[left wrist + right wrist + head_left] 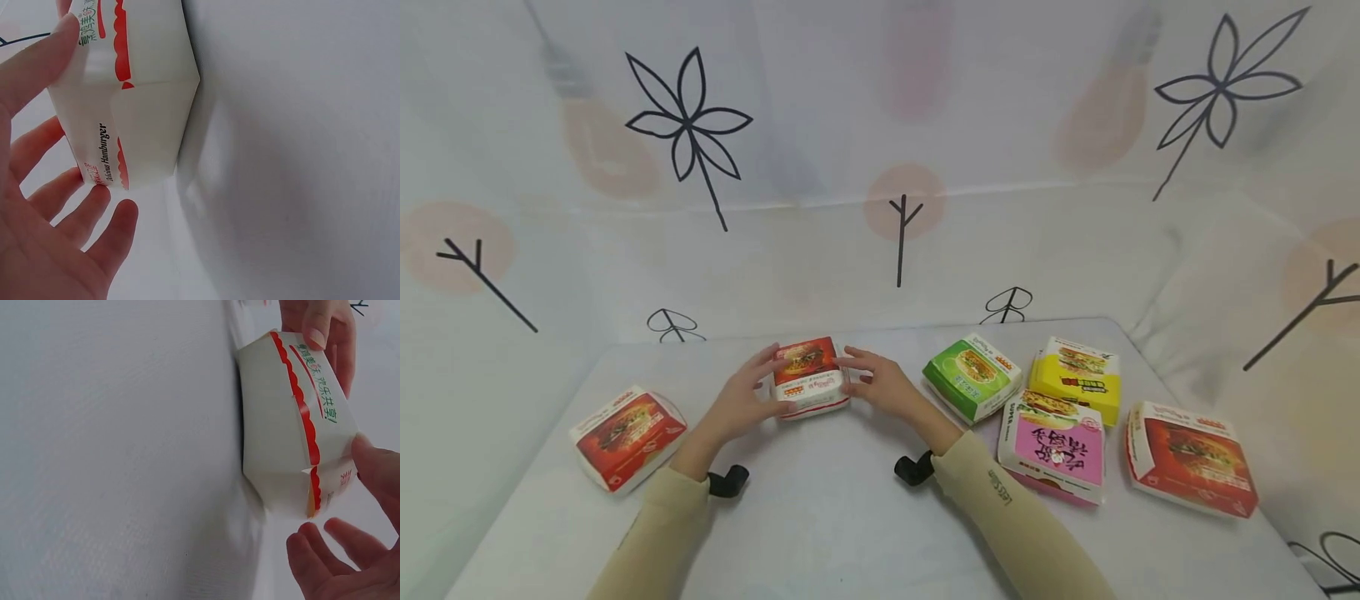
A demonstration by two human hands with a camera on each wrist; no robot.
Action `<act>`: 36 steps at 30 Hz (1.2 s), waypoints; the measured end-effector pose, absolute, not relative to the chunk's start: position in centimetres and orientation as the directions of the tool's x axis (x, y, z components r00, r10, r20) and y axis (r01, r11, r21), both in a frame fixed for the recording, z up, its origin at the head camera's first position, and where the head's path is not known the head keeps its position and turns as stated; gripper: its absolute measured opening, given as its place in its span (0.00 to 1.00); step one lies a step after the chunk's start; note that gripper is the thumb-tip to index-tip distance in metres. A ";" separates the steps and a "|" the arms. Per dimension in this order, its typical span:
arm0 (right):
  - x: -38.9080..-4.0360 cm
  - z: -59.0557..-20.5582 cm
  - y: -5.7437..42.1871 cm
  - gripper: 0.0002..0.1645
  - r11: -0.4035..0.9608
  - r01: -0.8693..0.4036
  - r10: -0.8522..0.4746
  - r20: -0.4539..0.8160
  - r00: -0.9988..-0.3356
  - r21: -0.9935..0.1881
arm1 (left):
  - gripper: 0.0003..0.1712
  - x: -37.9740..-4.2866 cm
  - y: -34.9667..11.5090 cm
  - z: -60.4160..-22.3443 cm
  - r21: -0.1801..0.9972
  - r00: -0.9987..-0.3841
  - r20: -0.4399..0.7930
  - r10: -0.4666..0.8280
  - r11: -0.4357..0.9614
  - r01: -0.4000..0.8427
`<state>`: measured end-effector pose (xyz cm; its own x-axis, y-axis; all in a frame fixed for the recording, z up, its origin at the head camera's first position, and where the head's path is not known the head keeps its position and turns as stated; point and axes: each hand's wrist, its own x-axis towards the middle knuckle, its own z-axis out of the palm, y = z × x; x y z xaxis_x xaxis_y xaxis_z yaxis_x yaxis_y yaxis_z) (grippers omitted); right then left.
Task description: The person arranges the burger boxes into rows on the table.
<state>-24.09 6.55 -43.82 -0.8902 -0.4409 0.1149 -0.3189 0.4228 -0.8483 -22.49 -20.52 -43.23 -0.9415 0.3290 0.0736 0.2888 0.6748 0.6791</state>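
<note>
A pale cloth backdrop [790, 275], printed with black line-drawn plants, rose behind a white desk [842, 525] as a person in beige sleeves [662, 512] reached toward its far edge. By the desk's right edge lay a large red box [1195, 458]; to its left a pink box [1052, 446] sat up against a yellow box [1078, 375] near the far right corner, with a green box [973, 379] just beside them, close to the far edge. Another red carton [628, 437] lay at an angle near the left edge. Near the far edge, left of its middle, a red-and-white hamburger box [808, 387] was held upright between two hands; whether it rested fully on the desk could not be told. The left hand [747, 393] held it in a bent, widely spread grip, thumb on the front face and fingers at the left end. The right hand [883, 383] took the right end in a looser grip, thumb near the front corner, lower fingers fanned clear of the cardboard. Black fittings [730, 481] circled the wrists, and small print [104, 152] on the held box read "Delicious Hamburger."
</note>
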 end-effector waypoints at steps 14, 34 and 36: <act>-22.9 -44.1 6.3 0.30 0.442 -0.270 -0.358 0.108 -0.928 -0.856 | 0.39 -21.8 -19.2 -43.2 0.548 -0.960 0.080 0.269 0.792 0.268; -24.0 -44.5 5.6 0.33 0.540 -0.233 -0.254 0.107 -0.961 -0.809 | 0.40 -23.5 -17.4 -43.8 0.598 -0.980 0.093 0.174 0.777 0.195; -24.2 -44.6 5.6 0.33 0.535 -0.233 -0.253 0.109 -0.961 -0.812 | 0.40 -23.7 -17.3 -43.8 0.601 -0.981 0.088 0.173 0.776 0.190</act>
